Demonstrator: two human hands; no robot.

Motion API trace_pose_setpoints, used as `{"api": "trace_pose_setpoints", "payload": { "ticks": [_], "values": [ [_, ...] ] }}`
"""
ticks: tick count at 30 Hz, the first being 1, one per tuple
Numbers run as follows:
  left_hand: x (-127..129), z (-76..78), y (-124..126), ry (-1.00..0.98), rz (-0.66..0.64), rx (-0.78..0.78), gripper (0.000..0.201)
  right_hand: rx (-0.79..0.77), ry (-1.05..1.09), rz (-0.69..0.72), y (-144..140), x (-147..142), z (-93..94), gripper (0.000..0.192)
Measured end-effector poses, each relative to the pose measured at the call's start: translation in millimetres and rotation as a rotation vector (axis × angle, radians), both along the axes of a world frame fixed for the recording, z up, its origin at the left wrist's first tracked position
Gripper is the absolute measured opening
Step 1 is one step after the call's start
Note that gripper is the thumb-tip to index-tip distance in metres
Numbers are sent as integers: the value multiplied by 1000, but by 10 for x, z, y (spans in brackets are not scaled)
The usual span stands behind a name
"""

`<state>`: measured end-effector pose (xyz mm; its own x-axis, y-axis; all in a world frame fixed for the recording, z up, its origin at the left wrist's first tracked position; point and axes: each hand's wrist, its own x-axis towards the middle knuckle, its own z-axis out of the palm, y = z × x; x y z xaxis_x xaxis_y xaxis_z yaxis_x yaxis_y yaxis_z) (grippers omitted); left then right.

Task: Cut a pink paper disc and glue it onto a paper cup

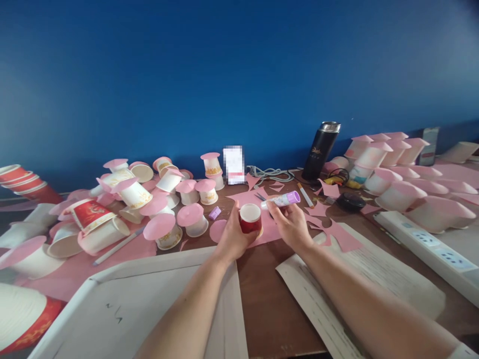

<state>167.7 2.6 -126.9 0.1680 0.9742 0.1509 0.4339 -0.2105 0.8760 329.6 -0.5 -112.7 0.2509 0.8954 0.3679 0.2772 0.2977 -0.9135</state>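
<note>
My left hand (234,234) is wrapped round a red paper cup (250,222), whose pale round end faces up. In my right hand (292,224) is a purple and white glue stick (282,199), tilted with its white end toward the cup. A pair of scissors (259,196) lies partly hidden behind the cup and the glue stick. Beneath them spreads a pink paper sheet (275,232). To the left of my left hand lies a pink paper disc (218,231), and a small purple cap (214,213) rests beyond it.
Several paper cups with pink discs (192,219) crowd the left side, and more stand in rows (404,197) at right. A black flask (322,149) stands near the blue wall. A white power strip (430,244), a white board (149,299) and printed paper (359,279) flank my arms.
</note>
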Motion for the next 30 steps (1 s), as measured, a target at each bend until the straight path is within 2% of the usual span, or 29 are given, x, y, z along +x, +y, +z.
{"api": "trace_pose_setpoints", "payload": {
  "ticks": [4,8,15,21,25,28,30],
  "values": [
    [14,-38,15,19,39,39,107,113,-16,127,-44,-46,38,22],
    [20,-45,37,53,84,66,94,106,-53,173,-30,-39,23,18],
    [24,-16,30,37,60,91,78,46,-84,149,-58,-45,94,16],
    [5,2,30,15,38,64,74,-121,-217,-39,-44,19,43,14],
    [-34,20,23,30,1,4,82,-87,-33,-77,32,55,-7,22],
    [-54,22,10,23,-61,-1,87,8,69,17,39,33,14,26],
    [-51,13,5,2,-45,6,93,58,84,100,17,6,38,24]
  ]
}}
